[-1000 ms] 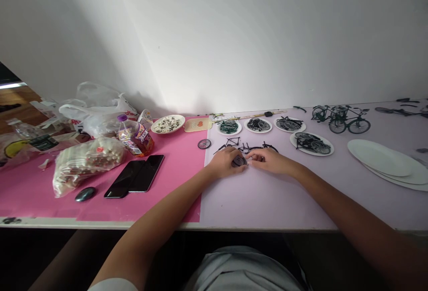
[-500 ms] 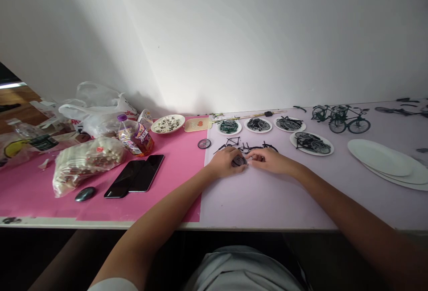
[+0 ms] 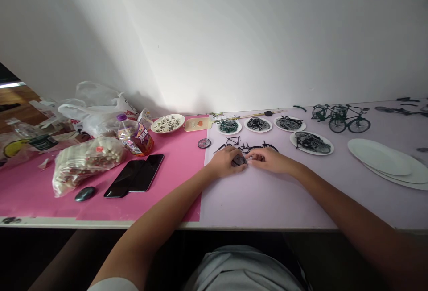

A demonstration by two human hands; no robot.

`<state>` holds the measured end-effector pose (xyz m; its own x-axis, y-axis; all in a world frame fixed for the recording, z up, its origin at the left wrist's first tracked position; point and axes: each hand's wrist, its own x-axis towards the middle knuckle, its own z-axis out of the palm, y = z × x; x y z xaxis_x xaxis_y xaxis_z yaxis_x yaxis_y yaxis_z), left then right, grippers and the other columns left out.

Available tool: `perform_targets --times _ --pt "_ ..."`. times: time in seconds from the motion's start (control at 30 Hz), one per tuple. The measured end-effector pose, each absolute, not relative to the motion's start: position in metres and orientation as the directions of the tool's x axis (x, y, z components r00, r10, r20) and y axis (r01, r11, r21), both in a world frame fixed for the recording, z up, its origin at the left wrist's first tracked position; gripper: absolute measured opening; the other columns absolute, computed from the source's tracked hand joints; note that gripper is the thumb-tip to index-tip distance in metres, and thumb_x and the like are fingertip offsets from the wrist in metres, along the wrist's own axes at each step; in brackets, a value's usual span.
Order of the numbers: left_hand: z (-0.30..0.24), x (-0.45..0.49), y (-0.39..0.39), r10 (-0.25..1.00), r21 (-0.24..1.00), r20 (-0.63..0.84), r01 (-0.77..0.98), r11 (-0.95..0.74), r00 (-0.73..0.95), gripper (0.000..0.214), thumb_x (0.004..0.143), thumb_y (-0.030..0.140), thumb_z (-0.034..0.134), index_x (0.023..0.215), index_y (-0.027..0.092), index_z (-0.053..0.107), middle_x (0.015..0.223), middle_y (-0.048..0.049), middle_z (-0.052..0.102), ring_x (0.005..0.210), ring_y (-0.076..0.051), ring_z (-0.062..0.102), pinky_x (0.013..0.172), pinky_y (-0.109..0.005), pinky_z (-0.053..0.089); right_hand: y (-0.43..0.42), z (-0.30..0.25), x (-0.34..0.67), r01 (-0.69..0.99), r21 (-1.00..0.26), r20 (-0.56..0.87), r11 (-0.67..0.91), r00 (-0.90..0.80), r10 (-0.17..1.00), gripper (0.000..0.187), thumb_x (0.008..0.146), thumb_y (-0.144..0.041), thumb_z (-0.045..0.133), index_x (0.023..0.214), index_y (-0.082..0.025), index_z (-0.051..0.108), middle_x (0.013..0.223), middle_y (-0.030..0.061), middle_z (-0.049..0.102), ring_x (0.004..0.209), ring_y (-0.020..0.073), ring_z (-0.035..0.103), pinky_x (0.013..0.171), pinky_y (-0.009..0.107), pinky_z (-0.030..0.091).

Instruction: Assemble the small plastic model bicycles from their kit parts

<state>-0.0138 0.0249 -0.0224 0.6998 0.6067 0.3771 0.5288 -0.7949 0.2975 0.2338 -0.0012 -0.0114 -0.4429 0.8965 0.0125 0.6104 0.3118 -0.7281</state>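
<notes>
A small dark spoked toy bicycle wheel (image 3: 238, 160) is gripped by my left hand (image 3: 225, 161), its fingers curled around the rim low over the lilac tabletop. My right hand (image 3: 267, 160) meets the wheel's right edge with thumb and forefinger pinched; whatever sits between those fingertips is too small to make out. Just beyond my hands lie a black toy bicycle frame (image 3: 233, 141) and other dark bicycle parts (image 3: 268, 146), partly covered by my fingers. Another loose wheel (image 3: 204, 143) rests to the left, on the pink surface.
White plates of parts, including one with green pieces (image 3: 229, 126), line the back. Finished-looking toy bicycles (image 3: 349, 121) stand at right, behind stacked plates (image 3: 379, 157). Left are phones (image 3: 147, 175), a mouse (image 3: 85, 193), a drink bottle (image 3: 133, 137) and a bulging clear bag (image 3: 87, 161).
</notes>
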Motion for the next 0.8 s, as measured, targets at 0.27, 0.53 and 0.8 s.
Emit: perform_targets --times 0.27,0.53,0.8 --pt "-0.0222 -0.0139 0.0249 0.614 0.307 0.369 0.531 -0.789 0.698 0.036 0.088 0.052 0.069 0.108 0.022 0.067 0.108 -0.0097 0.071 0.103 -0.027 0.066 0.089 -0.039 0.053 0.0006 -0.0144 0.2354 0.599 -0.733 0.025 0.322 -0.45 0.893 0.036 0.091 -0.049 0.064 0.118 -0.028 0.075 0.09 0.0042 0.073 0.08 0.0213 0.065 0.067 0.031 0.05" --pt "-0.0227 -0.0139 0.0248 0.616 0.304 0.371 0.536 -0.788 0.695 0.035 0.087 0.052 0.069 0.107 0.022 0.067 0.108 -0.0094 0.072 0.104 -0.027 0.066 0.088 -0.038 0.053 0.0015 -0.0153 0.2353 0.609 -0.724 0.019 0.323 -0.451 0.892 0.037 0.092 -0.05 0.064 0.119 -0.028 0.075 0.092 0.0043 0.073 0.081 0.0213 0.065 0.068 0.031 0.05" --pt "-0.0212 -0.0139 0.0239 0.612 0.305 0.372 0.531 -0.791 0.698 0.035 0.088 0.051 0.069 0.106 0.022 0.067 0.107 -0.0094 0.072 0.103 -0.027 0.066 0.088 -0.038 0.053 0.0018 -0.0159 0.235 0.618 -0.717 0.017 0.323 -0.448 0.894 0.036 0.092 -0.05 0.064 0.119 -0.029 0.074 0.092 0.0041 0.073 0.081 0.0215 0.066 0.069 0.031 0.051"
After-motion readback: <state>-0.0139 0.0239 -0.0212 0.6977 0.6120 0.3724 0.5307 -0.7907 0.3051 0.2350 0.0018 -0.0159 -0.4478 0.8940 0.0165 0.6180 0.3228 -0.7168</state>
